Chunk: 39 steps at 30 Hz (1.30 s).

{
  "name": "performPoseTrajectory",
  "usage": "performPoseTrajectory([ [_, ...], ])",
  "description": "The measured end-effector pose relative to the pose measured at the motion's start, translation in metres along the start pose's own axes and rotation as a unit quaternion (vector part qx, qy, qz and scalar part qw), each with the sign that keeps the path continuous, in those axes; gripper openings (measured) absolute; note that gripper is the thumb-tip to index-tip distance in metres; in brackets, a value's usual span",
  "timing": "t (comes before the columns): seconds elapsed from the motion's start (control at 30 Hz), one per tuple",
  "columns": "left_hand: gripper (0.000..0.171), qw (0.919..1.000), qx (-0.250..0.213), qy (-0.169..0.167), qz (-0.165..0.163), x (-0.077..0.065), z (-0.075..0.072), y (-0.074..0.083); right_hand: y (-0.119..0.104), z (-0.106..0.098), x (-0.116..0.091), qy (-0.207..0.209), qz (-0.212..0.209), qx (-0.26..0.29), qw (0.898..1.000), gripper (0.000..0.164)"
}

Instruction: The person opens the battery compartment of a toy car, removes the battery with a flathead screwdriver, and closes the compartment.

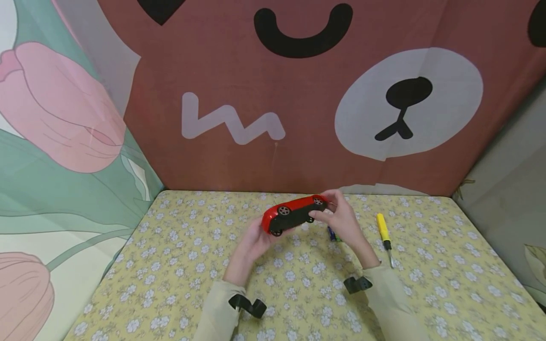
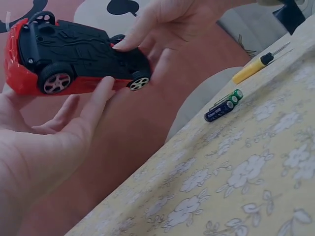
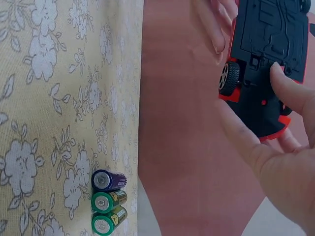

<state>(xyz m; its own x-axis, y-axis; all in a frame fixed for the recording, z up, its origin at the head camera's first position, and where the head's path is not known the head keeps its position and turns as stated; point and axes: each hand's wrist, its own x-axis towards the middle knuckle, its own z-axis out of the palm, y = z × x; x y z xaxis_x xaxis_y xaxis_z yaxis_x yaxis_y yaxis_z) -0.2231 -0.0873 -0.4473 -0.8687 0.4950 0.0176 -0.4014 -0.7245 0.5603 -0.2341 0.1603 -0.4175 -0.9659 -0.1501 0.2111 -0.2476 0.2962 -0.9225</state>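
A red toy car [image 1: 296, 217] is held up above the table, its black underside and wheels turned toward me. My left hand [image 1: 255, 240] grips one end of it from below, with fingers along its side in the left wrist view. At the other end, my right hand [image 1: 344, 221] pinches the car, thumb pressed on the underside and fingers wrapped behind the body. The right wrist view shows that thumb [image 3: 285, 86] lying on the black plastic.
Three batteries [image 3: 109, 200], one dark blue and two green, lie side by side on the flowered tablecloth [image 1: 170, 274]. Right of them is a yellow-handled screwdriver [image 1: 383, 228]. A brown cloth backdrop [image 1: 222, 166] hangs at the table's far edge.
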Motion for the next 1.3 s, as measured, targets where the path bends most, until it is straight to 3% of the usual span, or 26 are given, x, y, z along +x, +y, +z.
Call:
performPoseTrajectory([
  [0.07, 0.092, 0.9992, -0.017, -0.025, -0.026, 0.000, 0.001, 0.000, 0.000, 0.001, 0.000, 0.003, -0.012, 0.001, 1.000, 0.053],
  [0.13, 0.105, 0.9966, -0.039, -0.050, -0.053, 0.000, 0.001, 0.001, 0.000, 0.002, 0.001, 0.005, -0.027, 0.012, 1.000, 0.052],
  [0.33, 0.089, 0.9917, -0.069, -0.076, -0.077, -0.001, 0.000, 0.003, -0.002, 0.002, 0.000, 0.010, -0.070, 0.025, 0.997, 0.051],
  [0.5, 0.073, 0.9987, 0.022, -0.029, -0.037, 0.002, 0.000, 0.001, -0.004, 0.002, -0.001, 0.013, -0.066, 0.006, 0.998, 0.053],
  [0.63, 0.058, 0.9944, 0.104, 0.016, -0.009, 0.007, 0.001, -0.002, -0.005, 0.003, -0.002, 0.024, -0.039, -0.006, 0.999, 0.053],
  [0.77, 0.054, 0.9873, 0.147, 0.055, 0.025, 0.009, 0.003, -0.005, -0.005, 0.003, -0.001, 0.028, -0.025, 0.034, 0.999, 0.047],
  [0.97, 0.054, 0.9666, 0.219, 0.111, 0.074, 0.011, 0.006, -0.008, -0.006, 0.005, -0.002, 0.015, -0.022, 0.081, 0.996, 0.040],
  [1.3, 0.055, 0.9383, 0.291, 0.151, 0.111, 0.011, 0.010, -0.010, -0.007, 0.016, -0.004, 0.014, -0.017, 0.105, 0.994, 0.049],
])
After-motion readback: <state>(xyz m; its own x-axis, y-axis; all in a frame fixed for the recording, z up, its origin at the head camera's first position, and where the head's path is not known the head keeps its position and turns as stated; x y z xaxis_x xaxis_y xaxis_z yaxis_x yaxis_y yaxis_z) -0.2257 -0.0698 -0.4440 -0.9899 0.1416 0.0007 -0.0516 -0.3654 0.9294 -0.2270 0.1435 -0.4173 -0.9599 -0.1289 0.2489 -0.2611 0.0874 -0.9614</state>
